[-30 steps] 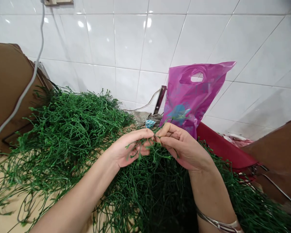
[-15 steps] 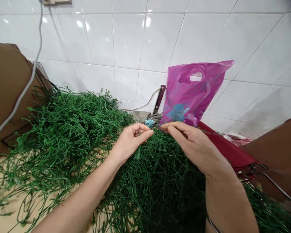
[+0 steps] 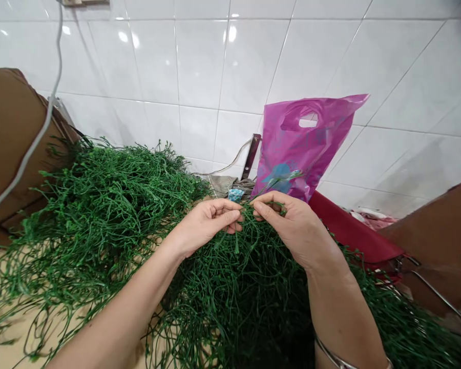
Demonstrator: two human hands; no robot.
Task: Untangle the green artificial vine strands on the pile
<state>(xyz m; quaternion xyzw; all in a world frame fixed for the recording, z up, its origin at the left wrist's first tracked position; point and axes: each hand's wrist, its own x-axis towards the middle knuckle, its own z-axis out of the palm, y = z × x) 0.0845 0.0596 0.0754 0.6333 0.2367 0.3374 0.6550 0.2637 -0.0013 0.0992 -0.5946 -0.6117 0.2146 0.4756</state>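
Note:
Above a heap of thin green artificial plant stems [image 3: 234, 287], both hands meet fingertip to fingertip in the middle of the view. My left hand [image 3: 211, 221] is closed in a pinch on a green stem, part of which hangs below its fingers. My right hand [image 3: 280, 218] pinches a green plastic stem [image 3: 271, 183] between thumb and forefinger; its tip points up and right, in front of the purple bag. A small gap separates the two thumbs. The parts of the stems inside the fingers are hidden.
A second green heap [image 3: 115, 195] lies at left beside a brown cardboard box [image 3: 11, 138]. The purple plastic bag [image 3: 303, 138] leans against the white tiled wall [image 3: 203, 61]. At right are a red bag [image 3: 353, 230] and another brown box [image 3: 441, 236]. A grey cable [image 3: 42, 130] hangs at left.
My right hand has shifted slightly left and now shows a green stem rising above its fingers. A piece of green now hangs beneath my left fingers.

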